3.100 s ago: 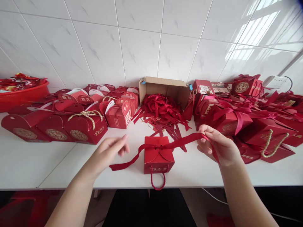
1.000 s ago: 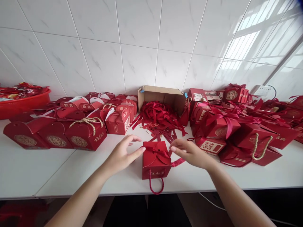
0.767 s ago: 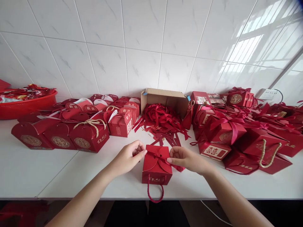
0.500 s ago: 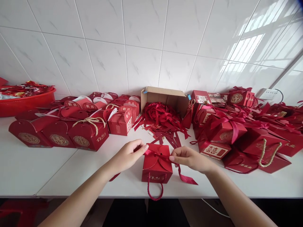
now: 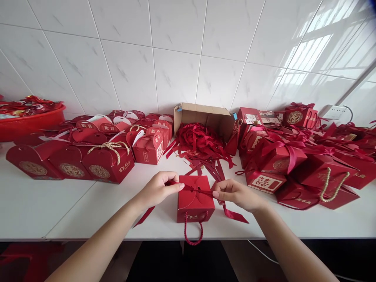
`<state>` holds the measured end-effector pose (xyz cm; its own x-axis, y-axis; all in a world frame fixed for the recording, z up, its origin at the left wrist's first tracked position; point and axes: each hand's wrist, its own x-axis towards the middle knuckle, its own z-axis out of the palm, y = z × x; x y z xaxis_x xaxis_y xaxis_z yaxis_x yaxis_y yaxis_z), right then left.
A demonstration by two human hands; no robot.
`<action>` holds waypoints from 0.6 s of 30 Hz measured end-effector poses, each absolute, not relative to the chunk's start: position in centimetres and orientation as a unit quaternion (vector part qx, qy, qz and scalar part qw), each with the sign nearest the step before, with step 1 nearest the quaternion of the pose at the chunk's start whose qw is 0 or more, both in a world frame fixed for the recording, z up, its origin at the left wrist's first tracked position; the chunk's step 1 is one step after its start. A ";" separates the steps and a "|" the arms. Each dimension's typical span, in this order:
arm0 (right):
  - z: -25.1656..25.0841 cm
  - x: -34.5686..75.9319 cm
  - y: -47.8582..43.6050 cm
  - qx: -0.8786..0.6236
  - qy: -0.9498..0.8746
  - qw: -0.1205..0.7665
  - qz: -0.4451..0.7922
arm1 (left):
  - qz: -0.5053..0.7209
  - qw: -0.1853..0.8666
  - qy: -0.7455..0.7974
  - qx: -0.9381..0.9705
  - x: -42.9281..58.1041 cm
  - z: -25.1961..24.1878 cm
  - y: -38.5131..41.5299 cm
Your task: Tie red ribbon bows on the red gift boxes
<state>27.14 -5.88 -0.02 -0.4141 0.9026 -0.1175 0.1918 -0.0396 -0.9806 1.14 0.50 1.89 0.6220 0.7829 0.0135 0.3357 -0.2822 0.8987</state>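
A red gift box (image 5: 195,203) stands before me near the table's front edge, its curved top flaps folded shut. A red ribbon (image 5: 235,215) crosses the top and meets in a small knot at the middle. My left hand (image 5: 160,190) pinches the ribbon at the box's left side, with a tail hanging below the wrist. On the right side my right hand (image 5: 235,194) pinches the other part, and its tail lies on the table. A twisted red cord handle (image 5: 194,242) droops over the table's front edge.
Behind the box, a cardboard carton (image 5: 205,110) lies on its side, spilling loose red ribbons (image 5: 202,139). Open-topped red boxes (image 5: 108,164) stand at left, near a red basin (image 5: 32,125) of wrapped packets. Ribboned boxes (image 5: 282,156) are piled at right. A power strip (image 5: 335,112) sits by the tiled wall.
The ribbon between my hands is drawn tighter and narrower, with the knot now small at the top's centre. Both hands keep their pinch. The view has shifted slightly.
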 end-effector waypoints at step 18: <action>1.8 25.6 -6.9 -0.309 -0.591 0.443 0.599 | 0.374 0.186 0.325 0.848 4.4 3.5 -2.9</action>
<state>25.62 -6.91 1.80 -0.4170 0.8959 0.1529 -0.1653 0.0906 -0.9821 4.36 -2.86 3.49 0.5086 0.6910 0.5136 0.4133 -0.7193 0.5584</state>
